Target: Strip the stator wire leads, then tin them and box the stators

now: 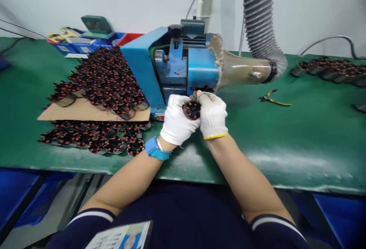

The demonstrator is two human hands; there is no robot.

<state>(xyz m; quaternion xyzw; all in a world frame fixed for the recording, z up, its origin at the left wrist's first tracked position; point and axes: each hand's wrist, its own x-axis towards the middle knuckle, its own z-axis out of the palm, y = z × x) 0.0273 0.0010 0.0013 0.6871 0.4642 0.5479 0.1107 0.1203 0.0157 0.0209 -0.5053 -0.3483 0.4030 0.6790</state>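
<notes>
Between my gloved hands sits a motor stator (191, 110), a short metal cylinder with black insulation and copper windings, its wound end facing me. My left hand (178, 121), in a white glove, is closed round its left side. On the right side, my right hand (212, 114), in a white glove with a yellow cuff, grips near its upper edge with thumb and fingers pinched. Whether the right fingers also hold one of its wires cannot be made out. Both hands are just below the front opening of a blue machine (203, 68).
Many stators (105, 77) stand on a cardboard sheet (85, 112) at left, with more beneath it. A duct hose (261, 16) joins the machine's right end. Cutting pliers (274, 98) and further stators (340, 68) lie at right. Small bins (85, 45) stand behind on the green bench (286, 138).
</notes>
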